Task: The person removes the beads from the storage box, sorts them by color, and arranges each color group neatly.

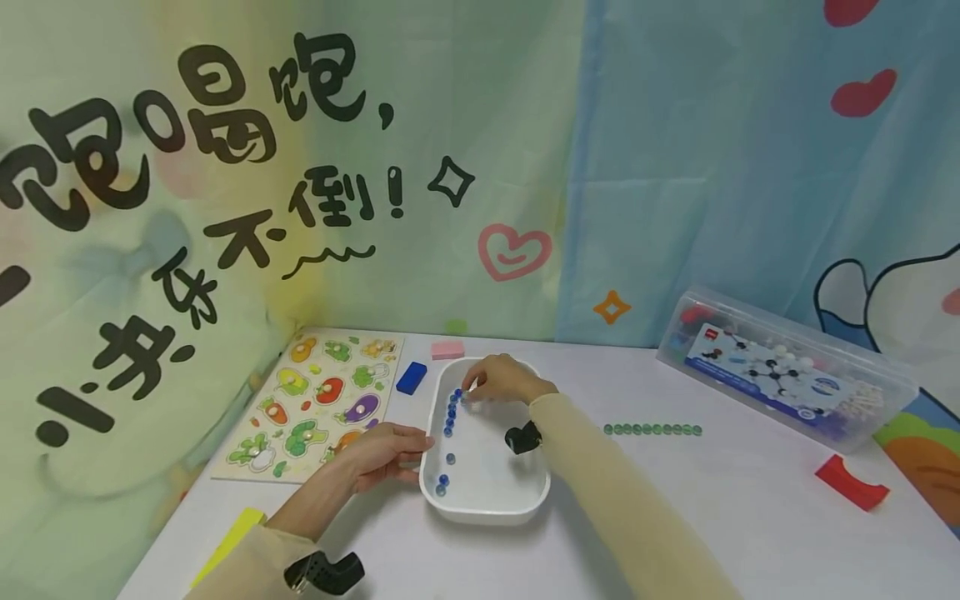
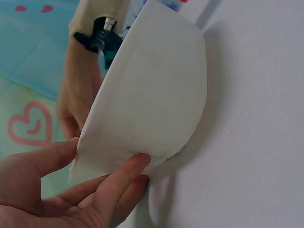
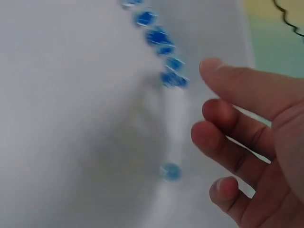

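Find the blue beads (image 1: pixel 452 414) inside the white tray (image 1: pixel 487 514), in a broken row along its left wall, running near to far. Note the right hand (image 1: pixel 504 379) as nearer, just beside the row's far end, with thumb and fingers parted, apparently around nothing. See the left hand (image 1: pixel 386 454) gripping the tray's left side, beside the puzzle board (image 1: pixel 298 471); well right, green beads (image 1: pixel 656 430). Count that left wall as the closest obstacle.
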A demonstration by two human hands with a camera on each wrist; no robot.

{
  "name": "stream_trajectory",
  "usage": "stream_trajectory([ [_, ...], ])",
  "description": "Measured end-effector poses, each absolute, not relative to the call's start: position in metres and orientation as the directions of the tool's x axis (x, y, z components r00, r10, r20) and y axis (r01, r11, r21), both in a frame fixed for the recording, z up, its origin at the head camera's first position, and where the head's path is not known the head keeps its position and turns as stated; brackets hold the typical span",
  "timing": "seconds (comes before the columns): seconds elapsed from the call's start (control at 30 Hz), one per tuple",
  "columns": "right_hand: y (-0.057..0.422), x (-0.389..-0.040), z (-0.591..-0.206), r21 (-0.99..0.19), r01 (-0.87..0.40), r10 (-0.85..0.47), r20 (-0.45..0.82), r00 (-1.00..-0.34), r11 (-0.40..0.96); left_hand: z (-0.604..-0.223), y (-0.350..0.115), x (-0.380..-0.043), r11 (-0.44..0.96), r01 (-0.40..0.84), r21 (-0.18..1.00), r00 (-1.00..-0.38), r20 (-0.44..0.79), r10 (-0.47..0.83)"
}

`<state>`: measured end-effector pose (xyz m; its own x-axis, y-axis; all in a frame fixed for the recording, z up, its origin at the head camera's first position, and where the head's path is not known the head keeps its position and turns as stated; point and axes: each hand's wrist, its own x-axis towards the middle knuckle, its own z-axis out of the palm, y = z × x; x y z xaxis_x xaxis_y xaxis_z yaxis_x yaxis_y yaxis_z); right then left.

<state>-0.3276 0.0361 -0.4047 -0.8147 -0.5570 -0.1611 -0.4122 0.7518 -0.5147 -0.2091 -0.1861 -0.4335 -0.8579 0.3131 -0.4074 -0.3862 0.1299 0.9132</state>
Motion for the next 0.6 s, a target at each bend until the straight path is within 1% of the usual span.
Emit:
stream_trajectory([
  [0.13,0.061,-0.326,-0.384,-0.579,-0.404,-0.581,-0.152,-0.799,0.708,-0.433,-0.185,-0.208,0.143,-0.388,0.91,-0.855,-0.414,0.312],
  [0.27,0.097,-0.324,-0.363,-0.598,-0.378,-0.556,-0.139,-0.82,0.707,-0.433,-0.185,-0.208,0.14,-0.391,0.91,-0.855,-0.415,0.311],
  [0.43,0.161,-0.321,-0.354,-0.597,-0.355,-0.514,-0.113,-0.85,0.719,-0.431,-0.185,-0.208,0.144,-0.393,0.908,-0.854,-0.418,0.311],
  [0.6,0.239,-0.311,-0.359,-0.606,-0.297,-0.446,-0.108,-0.889,0.738,-0.431,-0.186,-0.209,0.148,-0.394,0.907,-0.853,-0.421,0.309],
])
